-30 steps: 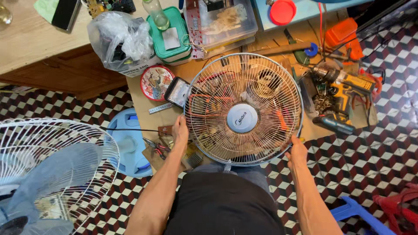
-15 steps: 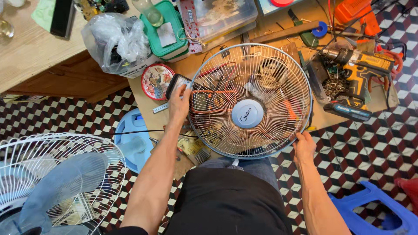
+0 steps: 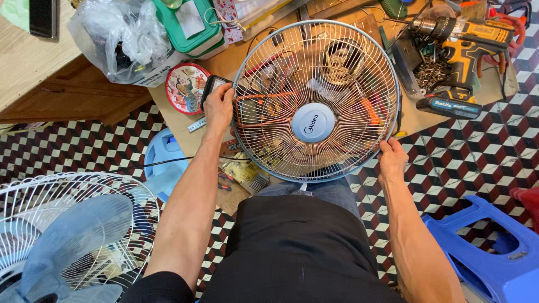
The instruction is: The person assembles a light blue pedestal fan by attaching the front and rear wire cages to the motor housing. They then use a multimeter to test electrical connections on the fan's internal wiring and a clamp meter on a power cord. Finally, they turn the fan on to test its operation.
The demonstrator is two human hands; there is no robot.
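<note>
Left hand slid up the fan guard rim; fingers curled on its left edge. Right hand grips lower-right rim. Guard held over cluttered counter, drill close at right.

Between both hands: cream wire fan grille with pale-blue hub; left of left hand: red patterned round tin.

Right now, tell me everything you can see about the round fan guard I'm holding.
The fan guard is a round grille of thin pale metal wires radiating from a white centre cap, ringed by a rim. It is held roughly flat over the cluttered workbench, facing up. The left hand grips its left edge, the right hand its lower right rim.
</note>
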